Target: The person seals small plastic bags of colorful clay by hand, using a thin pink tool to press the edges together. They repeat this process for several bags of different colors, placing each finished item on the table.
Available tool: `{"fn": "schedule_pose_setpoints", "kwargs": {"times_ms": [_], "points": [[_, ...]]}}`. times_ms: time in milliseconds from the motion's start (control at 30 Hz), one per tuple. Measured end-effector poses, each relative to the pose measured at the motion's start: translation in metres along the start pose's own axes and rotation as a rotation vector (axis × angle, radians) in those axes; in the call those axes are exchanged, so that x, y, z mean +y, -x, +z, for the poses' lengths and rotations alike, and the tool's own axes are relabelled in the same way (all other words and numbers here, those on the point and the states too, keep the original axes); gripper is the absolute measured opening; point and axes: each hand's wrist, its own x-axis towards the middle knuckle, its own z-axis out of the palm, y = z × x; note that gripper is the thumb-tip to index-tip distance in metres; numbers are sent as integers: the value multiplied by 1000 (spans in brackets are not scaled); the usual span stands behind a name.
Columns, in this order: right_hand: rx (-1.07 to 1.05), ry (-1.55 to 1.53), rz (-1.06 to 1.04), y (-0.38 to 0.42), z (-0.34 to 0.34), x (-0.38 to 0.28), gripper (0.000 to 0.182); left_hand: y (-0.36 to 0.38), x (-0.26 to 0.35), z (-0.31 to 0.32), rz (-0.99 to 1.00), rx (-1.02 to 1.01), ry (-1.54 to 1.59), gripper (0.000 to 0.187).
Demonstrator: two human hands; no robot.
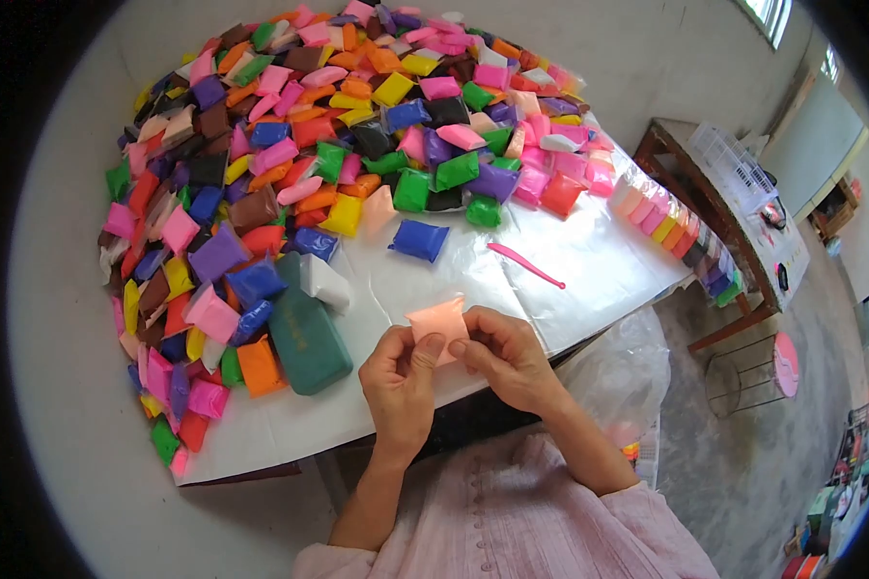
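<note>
Between my two hands, just above the table's front edge, is a small peach-coloured packet (438, 317) in clear wrapping. My left hand (402, 381) grips its lower left side, thumb on the front. On the right side, my right hand (508, 359) pinches the packet between thumb and fingers. A dark green box (307, 333) lies to the left of my left hand, with a white block (325, 283) against its upper corner. Beyond the packet, a blue packet (419, 240) and a slim pink tool (525, 264) rest on the white sheet.
A large heap of coloured packets (357, 125) covers the table's back and left, against the wall. A row of packets (668, 224) lines the right edge of the white-covered table (589, 261). To the right stand a wooden side table (743, 222) and a wire basket (743, 378).
</note>
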Motion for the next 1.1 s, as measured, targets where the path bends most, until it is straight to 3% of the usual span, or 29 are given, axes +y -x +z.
{"fn": "schedule_pose_setpoints", "kwargs": {"times_ms": [300, 600, 833, 933, 1000, 1033, 1100], "points": [[-50, -149, 41, -1, -3, -5, 15, -2, 7, 4, 1, -17, 81, 16], [49, 81, -207, 2, 4, 2, 11, 1, -2, -5, 23, -45, 71, 12], [76, 34, -211, 2, 2, -2, 11, 4, 0, 0, 124, -59, 9, 11], [129, -170, -183, 1, 7, 2, 13, 8, 12, 9, 350, -44, -204, 22], [186, -319, -172, -1, 11, -5, 15, 5, 10, 7, 652, 9, -517, 29], [181, -244, -231, -1, 10, -3, 16, 4, 9, 6, 803, 35, -676, 32], [171, -90, -348, -1, 6, 6, 19, 4, 6, 9, 924, 63, -714, 35]]}}
